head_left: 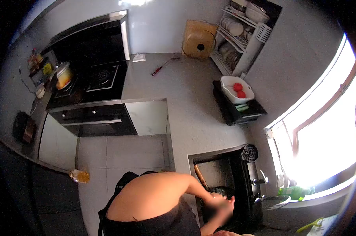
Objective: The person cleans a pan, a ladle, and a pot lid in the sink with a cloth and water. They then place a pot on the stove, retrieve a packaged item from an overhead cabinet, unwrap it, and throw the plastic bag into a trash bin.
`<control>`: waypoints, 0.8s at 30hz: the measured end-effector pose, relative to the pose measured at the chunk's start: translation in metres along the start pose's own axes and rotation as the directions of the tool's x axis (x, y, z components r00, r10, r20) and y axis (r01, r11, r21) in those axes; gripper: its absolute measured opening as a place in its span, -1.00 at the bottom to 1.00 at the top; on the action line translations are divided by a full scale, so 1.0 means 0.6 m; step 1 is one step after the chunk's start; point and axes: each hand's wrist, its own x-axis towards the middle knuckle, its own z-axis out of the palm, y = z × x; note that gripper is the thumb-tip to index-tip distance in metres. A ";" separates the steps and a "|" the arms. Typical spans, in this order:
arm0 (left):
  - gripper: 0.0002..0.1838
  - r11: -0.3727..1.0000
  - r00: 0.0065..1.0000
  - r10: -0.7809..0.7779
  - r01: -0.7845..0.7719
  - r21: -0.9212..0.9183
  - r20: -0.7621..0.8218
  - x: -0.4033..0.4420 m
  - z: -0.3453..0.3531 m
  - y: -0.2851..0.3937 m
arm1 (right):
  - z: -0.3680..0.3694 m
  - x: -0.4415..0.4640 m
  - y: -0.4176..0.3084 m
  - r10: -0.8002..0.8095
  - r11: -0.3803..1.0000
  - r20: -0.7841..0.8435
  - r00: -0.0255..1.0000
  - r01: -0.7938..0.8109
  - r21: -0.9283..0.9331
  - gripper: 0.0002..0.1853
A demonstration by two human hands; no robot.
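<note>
Both hands are close together over the dark sink (216, 169), low in the head view. My left hand (215, 196) comes in from the left, at the end of a bare arm. Touching or overlapping it is my right hand (227, 205), its forearm rising from the bottom edge. A blur covers much of both hands, so their grip and anything between them cannot be made out. Beside and below them in the sink lies a dark pan, its wooden handle (201, 176) leaning toward the upper left corner. The faucet (260, 181) stands to the right of the hands.
A white basket (237, 89) with two red items rests on a black rack (245, 114). Farther back are a dish rack (239, 39), a cutting board (199, 37) and a stove (101, 78) with a pot (63, 75). An oil bottle (80, 176) is at left, a green bottle (296, 192) at right.
</note>
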 end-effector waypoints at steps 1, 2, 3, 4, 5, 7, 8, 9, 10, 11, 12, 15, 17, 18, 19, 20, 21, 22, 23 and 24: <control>-0.52 0.978 0.984 0.114 -0.088 -0.187 0.134 -0.010 -0.056 -0.011 | 0.063 -0.071 -0.027 -0.123 0.979 0.171 0.977 0.148 -0.141 -0.74; -0.51 0.950 0.975 0.194 -0.160 -0.270 0.104 -0.004 -0.061 -0.018 | 0.087 -0.100 -0.036 -0.144 0.970 0.172 0.975 0.174 -0.172 -0.72; -0.41 0.946 0.969 0.240 -0.221 -0.237 0.053 -0.001 -0.068 -0.020 | 0.099 -0.123 -0.046 -0.132 0.980 0.331 0.934 0.173 -0.098 -0.70; -0.43 0.961 0.971 0.224 -0.205 -0.187 0.087 0.006 -0.072 -0.028 | 0.112 -0.145 -0.055 -0.128 0.982 0.270 0.954 0.159 -0.098 -0.68; -0.44 0.967 0.974 0.215 -0.202 -0.158 0.074 0.006 -0.082 -0.040 | 0.111 -0.157 -0.066 -0.123 0.985 0.208 0.970 0.145 -0.097 -0.65; -0.44 0.950 0.964 0.263 -0.267 -0.160 -0.047 0.020 -0.068 -0.097 | -0.048 -0.024 -0.078 -0.183 0.051 0.096 0.978 0.107 -0.993 -0.59; -0.44 0.951 0.966 0.252 -0.258 -0.172 -0.053 0.016 -0.078 -0.123 | -0.028 -0.063 -0.081 -0.212 -0.378 0.084 0.974 -0.002 -0.926 -0.57; -0.44 0.948 0.966 0.248 -0.257 -0.185 -0.068 -0.009 -0.115 -0.134 | 0.031 -0.118 -0.082 -0.182 -0.353 0.160 0.970 0.088 -0.932 -0.55; -0.43 0.952 0.978 0.206 -0.208 -0.226 -0.035 -0.014 -0.129 -0.157 | 0.074 -0.155 -0.087 -0.108 -0.067 0.242 0.964 0.236 -0.969 -0.54; -0.40 0.972 0.983 0.173 -0.181 -0.152 -0.065 -0.030 -0.149 -0.174 | 0.119 -0.201 -0.086 -0.012 0.322 0.333 0.943 0.319 -0.892 -0.52; -0.42 0.967 0.986 0.112 -0.136 -0.214 -0.122 -0.048 -0.168 -0.190 | 0.125 -0.214 -0.086 0.082 0.552 0.421 0.903 0.311 -0.774 -0.53; -0.42 0.983 0.988 -0.030 0.002 -0.182 -0.148 -0.109 -0.255 -0.189 | 0.117 -0.201 -0.078 0.240 0.860 0.582 0.777 0.108 -0.499 -0.53; -0.45 0.972 0.979 -0.118 0.080 -0.219 -0.165 -0.126 -0.279 -0.202 | 0.191 -0.227 -0.052 -0.181 -0.632 -0.026 0.983 -0.137 -0.763 -0.55; -0.46 0.951 0.975 -0.116 0.055 -0.304 -0.188 -0.135 -0.284 -0.217 | 0.156 -0.214 -0.052 -0.153 -0.638 0.317 0.936 0.151 -0.755 -0.56; -0.41 0.954 0.965 -0.114 0.040 -0.296 -0.237 -0.143 -0.291 -0.225 | 0.131 -0.196 -0.057 -0.131 -0.637 0.629 0.766 0.421 -0.646 -0.57; -0.38 0.934 0.956 -0.156 0.060 -0.353 -0.248 -0.151 -0.303 -0.227 | 0.180 -0.223 -0.056 -0.259 0.016 0.653 0.712 0.679 -0.734 -0.60; -0.34 0.907 0.948 -0.201 0.084 -0.412 -0.248 -0.165 -0.313 -0.224 | 0.239 -0.280 -0.054 -0.356 0.310 0.585 0.729 0.682 -0.662 -0.63; -0.33 0.906 0.944 -0.240 0.135 -0.400 -0.226 -0.173 -0.324 -0.224 | 0.282 -0.321 -0.070 -0.415 0.169 0.703 0.577 0.808 -0.564 -0.63; -0.36 0.898 0.937 -0.244 0.121 -0.422 -0.249 -0.172 -0.319 -0.240 | 0.302 -0.353 -0.086 -0.505 -0.022 0.770 0.390 0.886 -0.463 -0.59; -0.38 0.882 0.936 -0.273 0.151 -0.446 -0.224 -0.178 -0.327 -0.234 | 0.330 -0.396 -0.102 -0.547 -0.154 0.810 0.210 0.926 -0.345 -0.60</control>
